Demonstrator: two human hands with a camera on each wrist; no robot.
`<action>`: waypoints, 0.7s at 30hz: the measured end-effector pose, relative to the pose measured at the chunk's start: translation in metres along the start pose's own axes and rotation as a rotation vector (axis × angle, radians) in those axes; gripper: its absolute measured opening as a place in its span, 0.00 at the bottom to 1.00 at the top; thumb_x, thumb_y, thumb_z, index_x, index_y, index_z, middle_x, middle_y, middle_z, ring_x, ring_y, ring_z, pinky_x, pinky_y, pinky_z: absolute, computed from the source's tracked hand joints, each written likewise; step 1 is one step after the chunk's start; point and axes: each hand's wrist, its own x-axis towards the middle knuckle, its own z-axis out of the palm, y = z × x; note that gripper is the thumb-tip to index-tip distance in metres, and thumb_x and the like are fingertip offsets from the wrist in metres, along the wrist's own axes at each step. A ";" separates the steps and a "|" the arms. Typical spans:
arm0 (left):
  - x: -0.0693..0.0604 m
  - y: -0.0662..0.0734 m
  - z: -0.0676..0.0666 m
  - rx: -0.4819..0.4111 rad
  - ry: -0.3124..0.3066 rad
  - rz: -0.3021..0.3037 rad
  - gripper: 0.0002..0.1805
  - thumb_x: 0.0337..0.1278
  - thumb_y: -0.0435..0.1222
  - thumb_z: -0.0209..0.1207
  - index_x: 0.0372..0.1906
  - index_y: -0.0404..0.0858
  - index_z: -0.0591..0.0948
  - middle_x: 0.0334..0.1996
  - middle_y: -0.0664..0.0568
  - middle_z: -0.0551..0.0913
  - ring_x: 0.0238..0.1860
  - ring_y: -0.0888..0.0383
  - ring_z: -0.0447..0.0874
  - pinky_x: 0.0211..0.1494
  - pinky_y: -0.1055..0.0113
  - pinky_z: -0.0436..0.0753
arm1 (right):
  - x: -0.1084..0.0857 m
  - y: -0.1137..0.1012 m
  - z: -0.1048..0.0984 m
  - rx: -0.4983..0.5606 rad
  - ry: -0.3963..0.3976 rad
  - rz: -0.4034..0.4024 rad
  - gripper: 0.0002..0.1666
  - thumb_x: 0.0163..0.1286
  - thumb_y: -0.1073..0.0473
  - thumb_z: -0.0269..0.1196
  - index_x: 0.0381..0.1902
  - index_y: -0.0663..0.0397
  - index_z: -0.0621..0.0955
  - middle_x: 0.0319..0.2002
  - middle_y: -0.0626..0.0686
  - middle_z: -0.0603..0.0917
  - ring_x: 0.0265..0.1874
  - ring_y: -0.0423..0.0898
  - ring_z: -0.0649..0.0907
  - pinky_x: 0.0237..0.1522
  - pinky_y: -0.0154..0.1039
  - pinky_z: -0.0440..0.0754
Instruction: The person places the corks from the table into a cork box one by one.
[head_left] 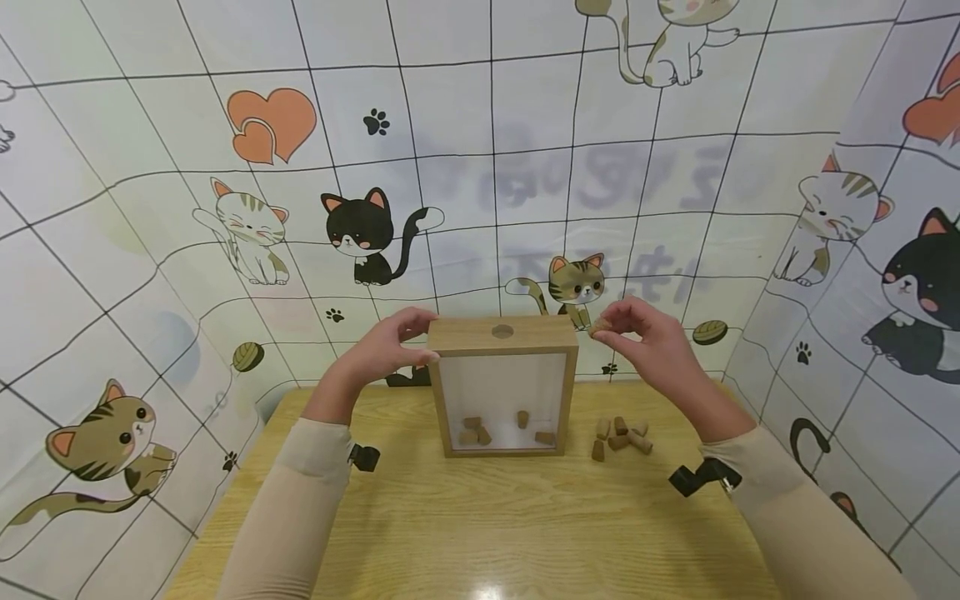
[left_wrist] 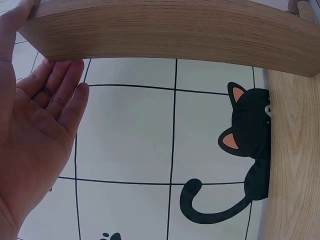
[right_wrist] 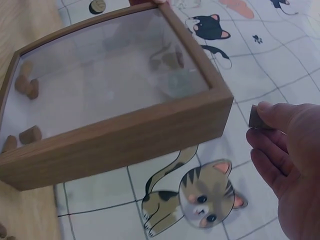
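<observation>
A shallow wooden box (head_left: 465,335) with a clear front and a round hole (head_left: 502,332) in its top stands upright on the table. My left hand (head_left: 382,346) grips its upper left corner, thumb at the front and fingers behind. Several corks lie inside at the bottom, among them a cork (head_left: 522,419) near the middle. My right hand (head_left: 648,333) pinches a small tapered cork (right_wrist: 256,119) between thumb and fingertips. It is held just right of the box's upper right corner, apart from the wood.
Several loose corks (head_left: 618,442) lie in a group on the wooden table (head_left: 465,525), right of the box. A cat-patterned cloth (head_left: 465,200) stands behind the table and on both sides. A small black camera mount (head_left: 705,477) sits on the right sleeve.
</observation>
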 end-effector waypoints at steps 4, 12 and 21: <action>0.000 0.001 0.001 0.004 0.003 -0.003 0.41 0.66 0.44 0.78 0.79 0.43 0.73 0.77 0.43 0.74 0.84 0.41 0.64 0.85 0.38 0.64 | 0.015 -0.015 0.005 0.005 -0.018 -0.051 0.11 0.77 0.59 0.74 0.53 0.49 0.86 0.46 0.47 0.92 0.47 0.40 0.90 0.51 0.40 0.83; 0.001 0.000 0.001 0.019 0.003 0.003 0.41 0.65 0.43 0.79 0.79 0.42 0.73 0.75 0.43 0.75 0.84 0.40 0.65 0.84 0.37 0.64 | 0.039 -0.038 0.023 0.032 -0.090 -0.093 0.12 0.77 0.61 0.74 0.55 0.52 0.88 0.45 0.49 0.92 0.47 0.48 0.90 0.51 0.54 0.84; 0.002 -0.002 0.000 0.023 0.005 0.002 0.40 0.65 0.43 0.79 0.78 0.43 0.74 0.75 0.44 0.76 0.83 0.40 0.66 0.84 0.38 0.65 | 0.061 -0.055 0.039 0.059 -0.218 -0.116 0.13 0.77 0.62 0.74 0.56 0.53 0.88 0.49 0.49 0.90 0.49 0.46 0.89 0.48 0.50 0.87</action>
